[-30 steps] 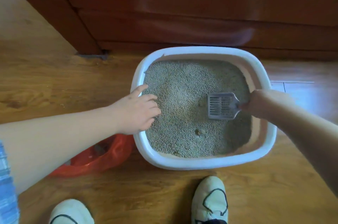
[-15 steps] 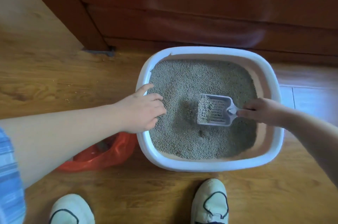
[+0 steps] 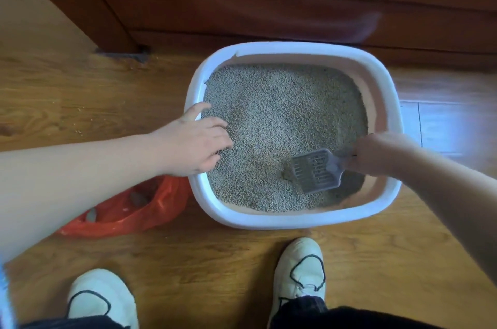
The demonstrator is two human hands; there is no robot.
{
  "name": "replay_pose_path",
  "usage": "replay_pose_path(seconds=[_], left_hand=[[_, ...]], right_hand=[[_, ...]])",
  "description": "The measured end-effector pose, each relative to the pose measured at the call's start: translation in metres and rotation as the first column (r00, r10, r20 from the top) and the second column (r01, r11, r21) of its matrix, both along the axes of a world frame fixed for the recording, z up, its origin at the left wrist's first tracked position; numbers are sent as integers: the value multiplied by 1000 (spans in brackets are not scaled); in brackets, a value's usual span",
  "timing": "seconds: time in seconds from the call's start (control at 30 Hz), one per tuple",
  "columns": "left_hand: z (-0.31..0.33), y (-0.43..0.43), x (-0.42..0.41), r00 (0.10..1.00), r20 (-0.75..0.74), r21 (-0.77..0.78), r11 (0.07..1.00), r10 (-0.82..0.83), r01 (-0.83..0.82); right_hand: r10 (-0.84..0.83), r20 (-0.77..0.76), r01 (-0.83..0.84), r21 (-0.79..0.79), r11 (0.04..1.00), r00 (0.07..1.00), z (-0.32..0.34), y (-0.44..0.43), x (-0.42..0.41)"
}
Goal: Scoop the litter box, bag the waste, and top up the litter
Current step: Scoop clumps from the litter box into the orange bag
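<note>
Grey plastic scoop with slots [image 3: 316, 171] digs in the white plastic litter box [image 3: 295, 221]

Grey, grainy litter [image 3: 282, 113] fills the box like tiny pebbles. The scoop sits in the near right corner of the box, tipped down, with its front edge pushed into the litter beside a small lump [image 3: 283, 174]. The right hand [image 3: 376, 154] has its fingers curled tight round the scoop's handle, so it can push and lift. The slots, I think, let loose grains fall through and hold lumps back.

The left hand [image 3: 193, 143] lies over the left edge of the box. Its fingers are loosely bent, tips down on the litter, holding nothing. It looks like it stops the box sliding on the smooth wooden floor [image 3: 188, 261].

A thin, crinkly red plastic bag [image 3: 134, 210] lies open on the floor, right against the near left corner of the box. Grey lumps [image 3: 91, 214] are inside it. It is close, so the waste has a short trip.
</note>
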State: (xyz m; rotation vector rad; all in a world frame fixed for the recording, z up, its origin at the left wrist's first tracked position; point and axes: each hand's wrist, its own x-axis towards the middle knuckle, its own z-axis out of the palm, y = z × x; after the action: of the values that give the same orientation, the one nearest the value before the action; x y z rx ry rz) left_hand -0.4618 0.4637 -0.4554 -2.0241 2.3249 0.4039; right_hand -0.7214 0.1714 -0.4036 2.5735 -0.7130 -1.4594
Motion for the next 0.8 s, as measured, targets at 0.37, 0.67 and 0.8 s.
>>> replay_pose_path(seconds=[0.37, 0.67, 0.8], left_hand=[[3, -1, -1, 1000, -26, -17, 1000, 0, 0], [2, -2, 0, 1000, -11, 46, 999, 16, -15], [4, -2, -1, 1000, -24, 37, 999, 18, -17]], right_hand=[[-243, 137, 184, 342, 921, 960, -40, 57, 20], [-650, 198, 415, 628, 659, 733, -45, 50, 4], [-556, 316, 328, 551, 767, 769, -40, 43, 1]])
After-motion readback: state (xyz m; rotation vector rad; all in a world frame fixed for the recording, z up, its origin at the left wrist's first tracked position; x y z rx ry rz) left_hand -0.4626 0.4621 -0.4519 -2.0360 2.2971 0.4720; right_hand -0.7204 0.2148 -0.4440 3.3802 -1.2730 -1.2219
